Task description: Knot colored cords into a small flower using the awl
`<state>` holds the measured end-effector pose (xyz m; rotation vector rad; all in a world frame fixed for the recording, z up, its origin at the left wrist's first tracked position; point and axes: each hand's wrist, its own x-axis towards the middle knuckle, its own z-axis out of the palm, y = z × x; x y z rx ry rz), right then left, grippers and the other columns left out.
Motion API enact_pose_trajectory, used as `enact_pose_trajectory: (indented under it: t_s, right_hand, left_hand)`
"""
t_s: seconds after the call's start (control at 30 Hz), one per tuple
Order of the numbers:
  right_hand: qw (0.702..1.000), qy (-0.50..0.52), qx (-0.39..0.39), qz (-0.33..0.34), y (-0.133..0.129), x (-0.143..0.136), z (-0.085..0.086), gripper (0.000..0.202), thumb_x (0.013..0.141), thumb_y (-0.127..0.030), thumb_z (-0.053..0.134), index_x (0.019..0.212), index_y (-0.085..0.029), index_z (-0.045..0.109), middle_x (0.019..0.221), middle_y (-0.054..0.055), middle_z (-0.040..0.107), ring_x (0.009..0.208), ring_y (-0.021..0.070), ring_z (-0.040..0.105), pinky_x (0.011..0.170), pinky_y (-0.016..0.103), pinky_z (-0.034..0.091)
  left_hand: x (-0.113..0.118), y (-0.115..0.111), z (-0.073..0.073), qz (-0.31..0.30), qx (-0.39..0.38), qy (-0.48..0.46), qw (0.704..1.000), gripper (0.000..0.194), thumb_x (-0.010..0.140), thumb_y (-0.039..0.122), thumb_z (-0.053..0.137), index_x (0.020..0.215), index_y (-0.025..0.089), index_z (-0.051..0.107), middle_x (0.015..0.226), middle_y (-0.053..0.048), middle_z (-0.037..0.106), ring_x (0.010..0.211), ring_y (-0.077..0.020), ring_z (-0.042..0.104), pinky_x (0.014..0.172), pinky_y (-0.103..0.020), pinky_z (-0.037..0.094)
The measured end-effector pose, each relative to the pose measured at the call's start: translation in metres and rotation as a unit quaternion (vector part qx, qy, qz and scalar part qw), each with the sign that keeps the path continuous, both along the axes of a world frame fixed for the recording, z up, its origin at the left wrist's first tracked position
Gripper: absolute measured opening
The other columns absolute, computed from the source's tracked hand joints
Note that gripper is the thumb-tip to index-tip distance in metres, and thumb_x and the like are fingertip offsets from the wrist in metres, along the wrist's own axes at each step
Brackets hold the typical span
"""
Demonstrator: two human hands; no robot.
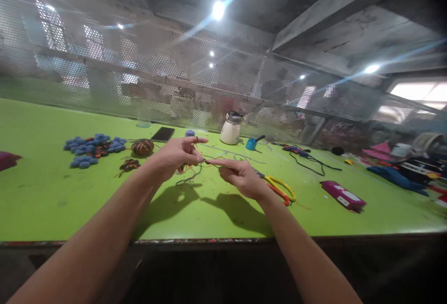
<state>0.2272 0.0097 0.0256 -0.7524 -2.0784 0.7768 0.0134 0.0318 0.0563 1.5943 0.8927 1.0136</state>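
Observation:
Above the green table, my left hand point(179, 155) pinches a small dark piece of yarn work between thumb and finger, with orange yarn running over the raised index finger. My right hand point(240, 176) has its fingers closed, the tips meeting the yarn work at my left fingertips; a thin tool seems to lie in them, too small to make out. Loose multicoloured yarn point(188, 179) hangs below my left hand. Left of it are a ball of brown mixed yarn point(142, 147), a small dark crocheted piece point(129, 165) and blue crocheted flowers point(84, 161).
Scissors with yellow and orange handles point(284, 188) lie beside my right hand. Behind stand a cream jug point(230, 129) and a blue pot point(251, 144). A phone point(163, 134) is at the back left, a magenta box point(343, 195) at the right. A perforated screen borders the table.

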Motion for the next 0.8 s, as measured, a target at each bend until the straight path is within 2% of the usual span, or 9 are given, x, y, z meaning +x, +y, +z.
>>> enact_pose_trajectory:
  t_s: [0.2, 0.33, 0.43, 0.6, 0.8]
  right_hand:
    - [0.993, 0.088, -0.076, 0.033, 0.0, -0.004, -0.003, 0.038, 0.083, -0.022, 0.052, 0.12, -0.016, 0.061, 0.055, -0.006, 0.027, 0.049, 0.0072, 0.023, 0.046, 0.022, 0.02]
    - [0.984, 0.154, -0.09, 0.0, 0.002, -0.007, -0.005, 0.037, 0.081, -0.023, 0.056, 0.116, -0.013, 0.063, 0.051, -0.007, 0.029, 0.046, 0.0061, 0.025, 0.043, 0.021, 0.017]
    - [0.974, 0.191, -0.119, -0.039, 0.003, -0.01, -0.005, 0.04, 0.077, -0.025, 0.061, 0.114, -0.011, 0.064, 0.051, -0.006, 0.035, 0.044, 0.0048, 0.026, 0.042, 0.02, 0.016]
    - [0.959, 0.215, -0.175, -0.063, 0.002, -0.014, -0.004, 0.047, 0.072, -0.028, 0.065, 0.116, -0.013, 0.063, 0.054, -0.005, 0.046, 0.039, 0.0025, 0.026, 0.039, 0.02, 0.014]
    - [0.956, 0.217, -0.184, -0.074, 0.0, -0.016, -0.001, 0.051, 0.072, -0.028, 0.065, 0.121, -0.014, 0.059, 0.053, -0.005, 0.048, 0.038, 0.0026, 0.028, 0.038, 0.019, 0.014]
  left_hand:
    - [0.006, 0.003, -0.006, -0.017, -0.017, -0.053, 0.998, 0.041, 0.06, 0.014, 0.072, 0.1, 0.01, 0.066, 0.062, 0.0, 0.057, 0.053, -0.009, 0.046, 0.049, -0.023, 0.031]
    - [0.015, 0.002, -0.01, -0.046, -0.085, -0.124, 0.988, 0.022, 0.057, 0.007, 0.07, 0.078, 0.009, 0.07, 0.062, -0.002, 0.059, 0.054, -0.0077, 0.045, 0.05, -0.022, 0.03]
    - [0.022, -0.001, -0.01, -0.039, -0.134, -0.162, 0.977, 0.016, 0.055, 0.0, 0.067, 0.068, 0.009, 0.069, 0.061, -0.003, 0.058, 0.052, -0.0067, 0.043, 0.046, -0.02, 0.028]
    - [0.027, -0.003, -0.011, -0.042, -0.16, -0.199, 0.966, 0.019, 0.058, -0.004, 0.063, 0.072, 0.008, 0.067, 0.053, -0.001, 0.052, 0.048, -0.0055, 0.04, 0.042, -0.018, 0.026]
    - [0.03, 0.0, -0.017, -0.033, -0.173, -0.205, 0.963, 0.022, 0.059, -0.004, 0.065, 0.078, 0.007, 0.067, 0.055, 0.0, 0.053, 0.049, -0.0053, 0.043, 0.044, -0.017, 0.03]
